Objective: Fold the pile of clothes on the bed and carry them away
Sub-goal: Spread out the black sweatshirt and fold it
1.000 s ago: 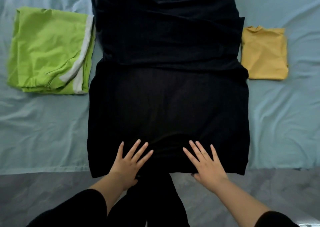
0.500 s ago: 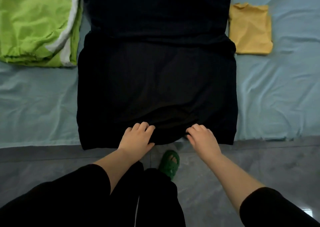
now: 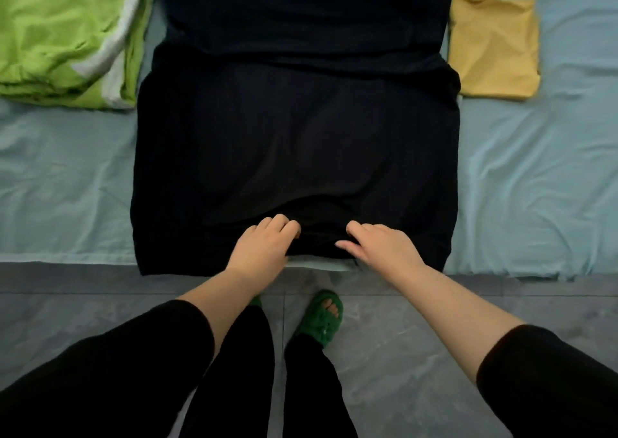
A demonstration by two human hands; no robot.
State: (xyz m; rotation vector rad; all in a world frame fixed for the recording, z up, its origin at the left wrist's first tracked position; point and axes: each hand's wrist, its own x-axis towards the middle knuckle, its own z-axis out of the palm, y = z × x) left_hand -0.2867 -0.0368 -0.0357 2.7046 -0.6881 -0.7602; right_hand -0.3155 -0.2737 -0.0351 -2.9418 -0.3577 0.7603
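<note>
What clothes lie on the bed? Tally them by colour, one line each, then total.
Black garment: 1
Green garment, folded: 1
Yellow garment, folded: 1
Total: 3

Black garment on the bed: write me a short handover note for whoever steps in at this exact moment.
Left hand and right hand: both curled onto the near hem of the black garment, bunching it; grip looks closed on the cloth.
Black garment: spread flat mid-bed, far part already folded over, near edge hanging at the bed's edge.
Done: green garment folded at far left, yellow garment folded at far right, both on the blue sheet.
Left: probably lift the hem away to finish the fold, then carry all three away.
</note>
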